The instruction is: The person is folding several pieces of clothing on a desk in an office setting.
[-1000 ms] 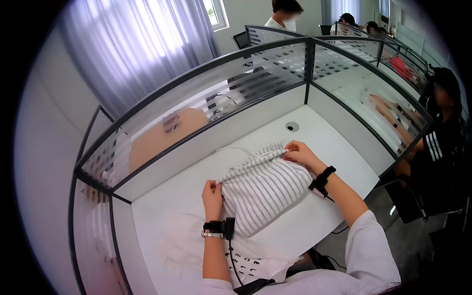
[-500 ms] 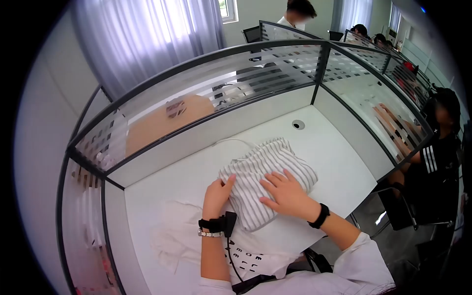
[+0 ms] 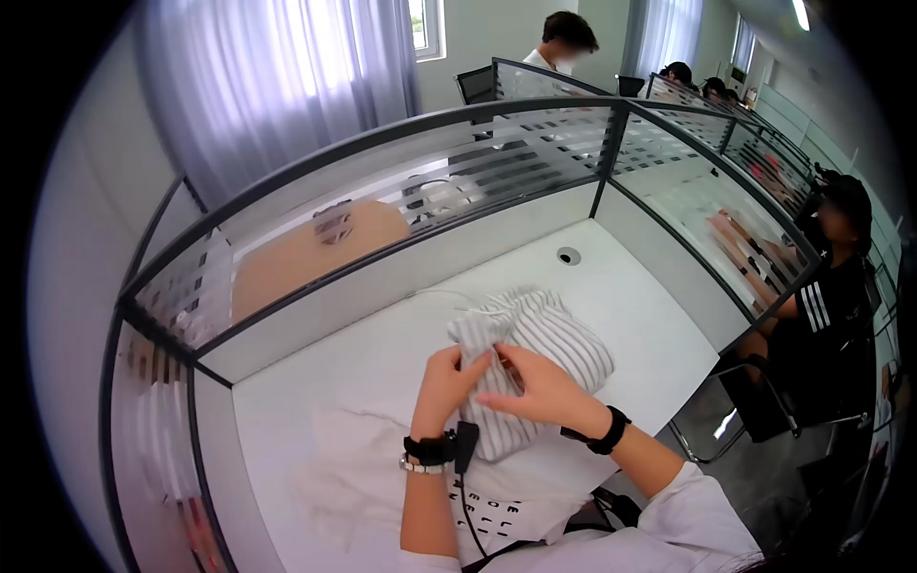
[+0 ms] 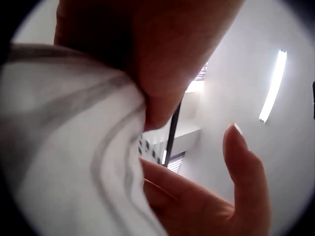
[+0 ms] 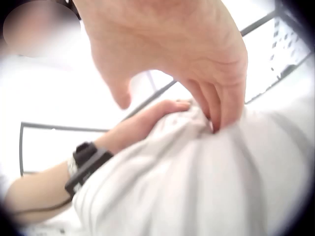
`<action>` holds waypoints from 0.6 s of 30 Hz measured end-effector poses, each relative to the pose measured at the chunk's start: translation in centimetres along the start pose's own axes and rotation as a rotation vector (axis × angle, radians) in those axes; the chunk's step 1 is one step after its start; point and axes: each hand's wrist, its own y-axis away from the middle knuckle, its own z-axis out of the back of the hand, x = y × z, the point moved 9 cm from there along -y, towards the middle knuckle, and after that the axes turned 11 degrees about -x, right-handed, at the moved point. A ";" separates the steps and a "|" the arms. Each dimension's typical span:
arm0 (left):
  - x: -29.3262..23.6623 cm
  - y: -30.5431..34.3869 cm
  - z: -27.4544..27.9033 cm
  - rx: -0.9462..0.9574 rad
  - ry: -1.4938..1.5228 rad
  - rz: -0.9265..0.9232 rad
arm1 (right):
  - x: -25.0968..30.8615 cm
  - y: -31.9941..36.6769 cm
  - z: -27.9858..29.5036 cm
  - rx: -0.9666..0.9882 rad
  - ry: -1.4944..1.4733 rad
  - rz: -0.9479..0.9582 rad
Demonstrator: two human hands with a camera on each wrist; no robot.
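Observation:
A soft white cloth bundle with grey stripes (image 3: 564,339) lies on the white desk (image 3: 325,382), its left part folded over. My left hand (image 3: 442,390) grips that folded left part, thumb on top; in the left wrist view it looms large above the striped fabric (image 4: 74,142). Close beside it, my right hand (image 3: 543,384) reaches across the bundle. The right wrist view shows the right hand's fingers (image 5: 229,103) fairly straight, their tips touching the cloth at a crease, while its thumb (image 5: 120,93) stands apart from the fabric.
White fabric (image 3: 358,463) lies crumpled at the desk's near left, with black-lettered fabric (image 3: 487,516) by the front edge. Low partitions (image 3: 401,277) enclose the desk's back and sides. A cable hole (image 3: 569,255) is at the back right. A person in black (image 3: 826,286) sits to the right.
The right hand has gone from the cloth's far right corner, across its top, to beside the left hand. The cloth's left part is now bunched and folded inward, and the left hand has moved slightly right.

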 end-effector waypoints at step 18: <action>-13.0 7.2 8.8 -0.128 0.020 -0.347 | -2.5 -7.6 28.1 -0.447 0.273 0.075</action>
